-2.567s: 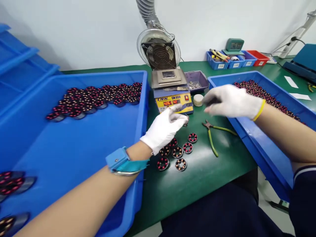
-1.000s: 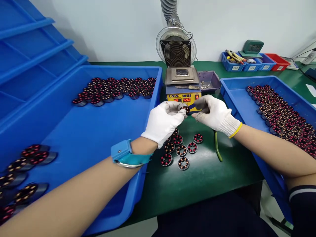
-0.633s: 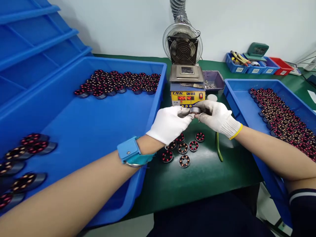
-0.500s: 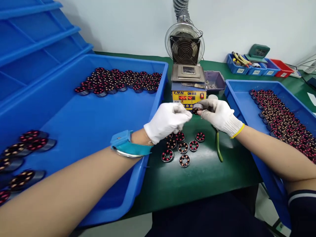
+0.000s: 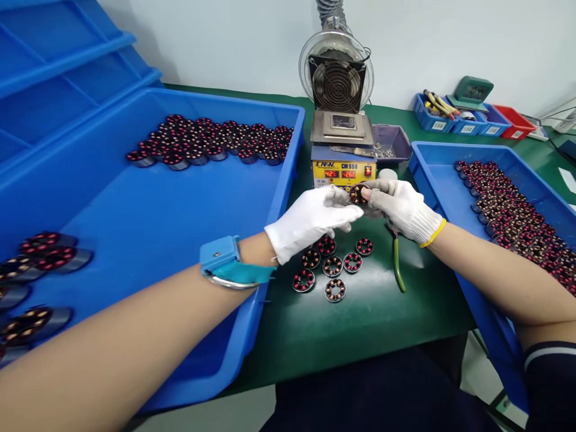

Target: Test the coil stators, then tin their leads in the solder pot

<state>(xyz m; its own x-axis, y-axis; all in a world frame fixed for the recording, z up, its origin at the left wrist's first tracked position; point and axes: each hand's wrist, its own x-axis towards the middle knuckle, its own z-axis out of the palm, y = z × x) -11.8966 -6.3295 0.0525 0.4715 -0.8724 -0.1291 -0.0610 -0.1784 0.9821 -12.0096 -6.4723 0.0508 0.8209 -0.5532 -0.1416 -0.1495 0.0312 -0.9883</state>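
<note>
My right hand [image 5: 405, 207], in a white glove with a yellow cuff, grips a motor stator [image 5: 357, 194] with copper windings between thumb and fingers. The stator's face is tilted towards me, in front of the yellow and blue solder pot [image 5: 344, 167]. My left hand [image 5: 315, 217], also gloved, is beside it with thumb and fingers apart. Its fingertips are close to the stator's left edge; whether they touch it I cannot tell. Below the hands, several stators with red or copper windings lie on the green table [image 5: 360, 324], among them a copper one [image 5: 335, 290].
Green-handled pliers [image 5: 398, 264] lie below my right hand. A large blue tray [image 5: 180, 204] on the left and another blue tray [image 5: 443, 174] on the right hold many stators. Behind the pot stand an extractor fan [image 5: 338, 84] and a purple bin [image 5: 393, 144].
The stator in my right hand has turned from edge-on to show its wound face. My left hand's fingers have spread from a pinch, reaching closer to the stator.
</note>
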